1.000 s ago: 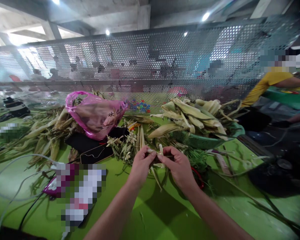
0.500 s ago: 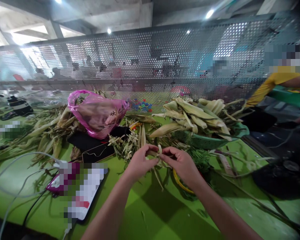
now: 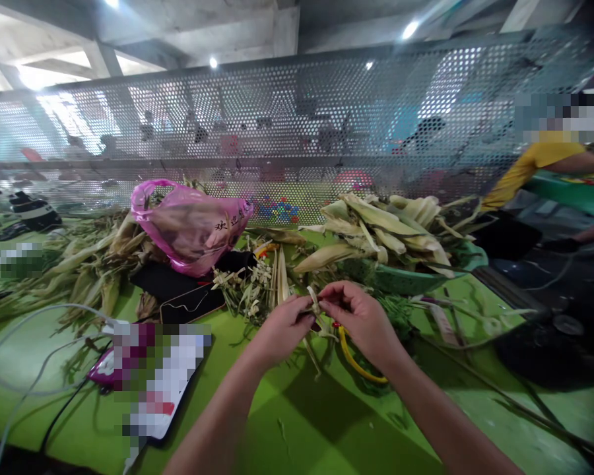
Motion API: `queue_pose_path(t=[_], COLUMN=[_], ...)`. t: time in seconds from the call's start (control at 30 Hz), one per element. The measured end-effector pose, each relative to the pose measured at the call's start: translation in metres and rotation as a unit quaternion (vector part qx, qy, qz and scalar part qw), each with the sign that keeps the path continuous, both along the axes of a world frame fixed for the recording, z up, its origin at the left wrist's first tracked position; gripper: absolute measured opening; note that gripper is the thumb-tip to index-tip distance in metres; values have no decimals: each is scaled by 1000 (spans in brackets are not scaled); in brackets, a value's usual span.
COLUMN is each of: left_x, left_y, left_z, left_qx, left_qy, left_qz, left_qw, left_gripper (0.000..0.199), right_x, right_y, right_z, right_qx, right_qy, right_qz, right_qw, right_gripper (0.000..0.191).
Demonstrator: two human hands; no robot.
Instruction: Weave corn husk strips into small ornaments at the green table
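Between my two hands is a pale strip of corn husk (image 3: 313, 298), with loose ends trailing below toward the green table. My left hand (image 3: 288, 324) pinches it from the left. From the right, my right hand (image 3: 359, 320) grips the upper part with thumb and fingertips. The exact fold between the fingers is partly hidden. Beneath my right hand, a yellow ring (image 3: 351, 359) lies by a bundle of green strands (image 3: 396, 316). Just beyond my left hand is a pile of small husk pieces (image 3: 250, 287).
A green basket (image 3: 426, 282) heaped with corn husks (image 3: 386, 227) stands at the back right. A pink plastic bag (image 3: 193, 224) sits back left beside more husks. A phone (image 3: 178, 389), a purple power strip (image 3: 103, 369) and cables lie at left. A person in yellow (image 3: 534, 161) is at far right.
My hands have shifted slightly, with the left fingers drawn closer around the husk strip and the right hand turned a little. More of the yellow ring shows now. The view has drifted slightly.
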State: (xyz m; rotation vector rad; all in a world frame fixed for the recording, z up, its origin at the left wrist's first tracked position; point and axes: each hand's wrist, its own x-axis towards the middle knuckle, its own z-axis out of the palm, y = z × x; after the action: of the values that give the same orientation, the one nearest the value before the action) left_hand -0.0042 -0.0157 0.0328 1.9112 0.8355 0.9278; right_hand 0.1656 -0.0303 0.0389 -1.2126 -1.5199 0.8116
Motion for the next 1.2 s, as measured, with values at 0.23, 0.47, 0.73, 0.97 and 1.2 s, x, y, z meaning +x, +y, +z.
queue_pose_path(t=[0.23,0.47,0.73,0.97,1.2], left_x=[7,4,3,6,7], left_y=[-4,-5,-7,-10,-12], left_z=[-4,-3,0,-1,2], left_qx=[-68,-88,-63,-91,-152], left_qy=[-33,-35,0,-44,-126], left_qz=[8,20,47,50,6], left_qw=[997,995,997,994,980], left_gripper=[9,13,15,17,11], right_x=[-1,6,4,2,5], right_y=[-3,0,-4,-7,-6], right_z=[2,1,4,3,4], right_qx=[31,-27,4,84,95], right_qy=[-56,-93,-118,-163,-159], right_qz=[-26,60,54,26,30], right_qw=[998,994,991,983,982], right_gripper=[17,22,25,26,30])
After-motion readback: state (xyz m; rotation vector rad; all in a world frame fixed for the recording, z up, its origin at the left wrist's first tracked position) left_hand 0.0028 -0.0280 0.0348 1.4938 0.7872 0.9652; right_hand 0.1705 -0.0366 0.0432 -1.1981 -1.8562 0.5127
